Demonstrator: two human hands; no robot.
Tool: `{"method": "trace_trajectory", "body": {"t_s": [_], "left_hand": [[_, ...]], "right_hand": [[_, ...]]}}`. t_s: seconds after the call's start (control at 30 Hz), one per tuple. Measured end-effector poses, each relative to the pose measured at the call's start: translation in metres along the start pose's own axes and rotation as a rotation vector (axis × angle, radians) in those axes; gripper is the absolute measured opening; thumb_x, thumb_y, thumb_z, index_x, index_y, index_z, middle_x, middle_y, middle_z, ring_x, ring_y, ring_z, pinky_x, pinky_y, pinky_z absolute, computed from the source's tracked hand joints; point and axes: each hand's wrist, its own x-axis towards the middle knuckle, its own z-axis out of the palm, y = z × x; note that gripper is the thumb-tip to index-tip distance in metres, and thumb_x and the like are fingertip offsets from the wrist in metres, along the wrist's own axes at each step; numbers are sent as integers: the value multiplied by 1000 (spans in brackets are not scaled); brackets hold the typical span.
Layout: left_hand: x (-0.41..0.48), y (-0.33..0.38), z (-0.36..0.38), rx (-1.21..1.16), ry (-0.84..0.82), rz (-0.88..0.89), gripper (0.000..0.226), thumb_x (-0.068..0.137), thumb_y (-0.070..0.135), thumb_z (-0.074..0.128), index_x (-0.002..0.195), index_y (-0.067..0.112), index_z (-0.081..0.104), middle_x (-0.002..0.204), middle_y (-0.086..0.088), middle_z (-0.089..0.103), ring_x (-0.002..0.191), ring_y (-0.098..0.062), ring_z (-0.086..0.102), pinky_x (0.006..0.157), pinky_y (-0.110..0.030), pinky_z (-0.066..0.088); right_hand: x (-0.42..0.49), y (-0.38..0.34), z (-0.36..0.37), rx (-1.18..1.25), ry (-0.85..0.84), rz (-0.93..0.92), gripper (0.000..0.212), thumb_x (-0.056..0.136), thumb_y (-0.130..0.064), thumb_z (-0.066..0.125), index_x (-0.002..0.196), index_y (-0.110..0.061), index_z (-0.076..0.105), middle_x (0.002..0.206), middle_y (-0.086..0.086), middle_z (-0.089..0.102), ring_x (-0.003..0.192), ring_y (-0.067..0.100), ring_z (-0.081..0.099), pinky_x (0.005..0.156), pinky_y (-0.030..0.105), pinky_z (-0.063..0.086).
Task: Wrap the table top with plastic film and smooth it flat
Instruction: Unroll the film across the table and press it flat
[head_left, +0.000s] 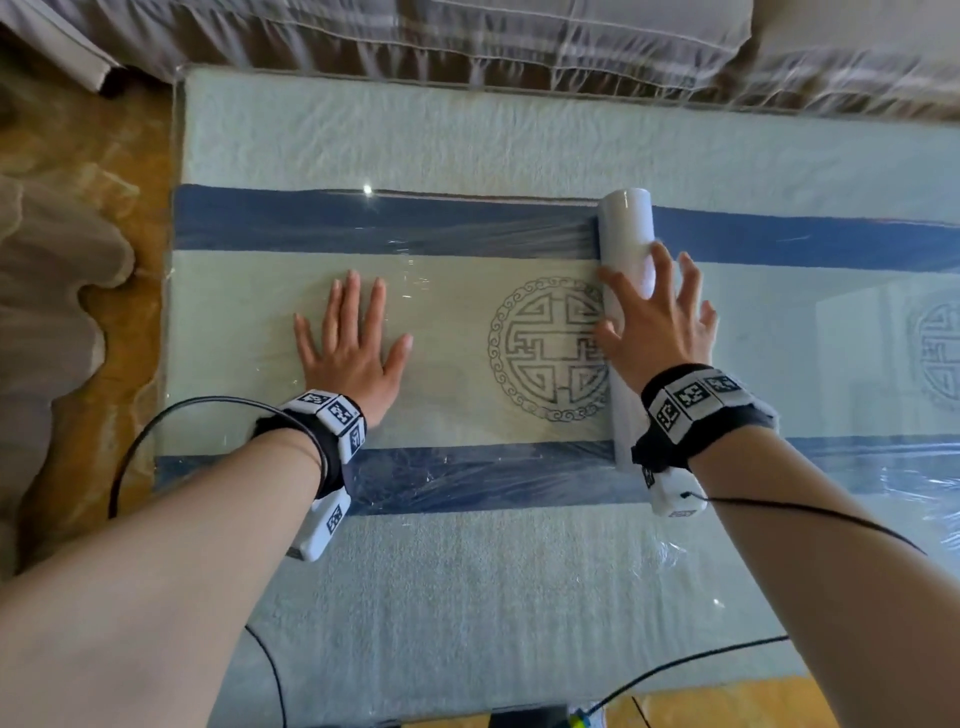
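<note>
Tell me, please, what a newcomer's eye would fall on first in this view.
Two bare forearms reach in from the bottom: the left hand lies flat on the stretched film left of centre, and the right hand rests on the white roll of plastic film at centre right. Between them a round grey emblem shows on the blue-striped table top.

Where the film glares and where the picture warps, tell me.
Head view: a bright glint sits on the plastic film over the far blue stripe, fainter sheen near the left hand; the wide lens bows the table top at its edges; the roll looks smeared under the right hand.
</note>
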Motion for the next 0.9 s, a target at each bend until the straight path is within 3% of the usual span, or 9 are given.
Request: {"method": "trace_trajectory", "body": {"t_s": [0.1,0.17,0.23,0.33,0.5,0.6,0.77,0.9], "left_hand": [[1,-11,-6,12,-41,25,66,95,60,12,150,35,-17,157,9,-27,145,-10,-20,115,-51,-13],[2,-19,-16,-17,-44,33,65,96,58,16,151,36,-11,158,10,-24,147,-11,-15,115,-50,-12],[3,-36,-33,-40,75,-24,63,98,53,21,153,33,-2,161,7,-15,149,-15,-7,115,-50,-9],[10,-76,-61,-61,279,-160,65,98,45,32,154,26,3,162,2,-7,149,-19,-1,116,-53,0],[21,-108,-61,-61,147,-223,83,87,63,18,153,17,-2,162,0,-12,149,-17,-7,120,-50,3],[23,-74,-44,-97,175,-208,83,87,64,16,153,18,-3,162,-1,-12,148,-17,-10,120,-50,2],[21,-6,-26,-126,181,-184,80,89,63,18,153,22,-4,162,1,-11,148,-15,-9,119,-49,-1],[16,33,-34,-109,194,-160,78,90,60,21,153,21,-2,162,0,-10,149,-15,-8,119,-49,-1]], "right_hand": [[-10,4,-1,-36,11,-23,56,88,-47,54,141,-42,35,162,3,7,149,35,1,107,70,27],[-10,4,-4,-71,20,-95,57,89,-48,53,143,-38,38,165,1,1,152,30,-8,113,69,14],[-11,-2,-5,-110,8,-201,58,90,-48,51,145,-31,40,167,-1,-1,152,25,-12,118,65,2],[-13,-14,-7,-153,7,-324,59,95,-45,44,149,-23,38,167,-3,-1,152,22,-12,120,59,-5],[-15,7,-12,-257,67,-422,63,101,-41,29,158,-17,14,167,0,-2,153,19,-11,121,55,-5],[-21,56,-16,-256,108,-363,64,102,-41,27,158,-15,14,167,0,-1,153,18,-9,121,57,-2],[-39,148,-26,-216,139,-171,70,92,-51,46,154,-23,29,166,-5,10,153,26,2,118,64,4],[-45,183,-30,-173,114,-28,58,89,-45,51,145,-32,40,163,3,17,150,34,7,114,69,11]]}}
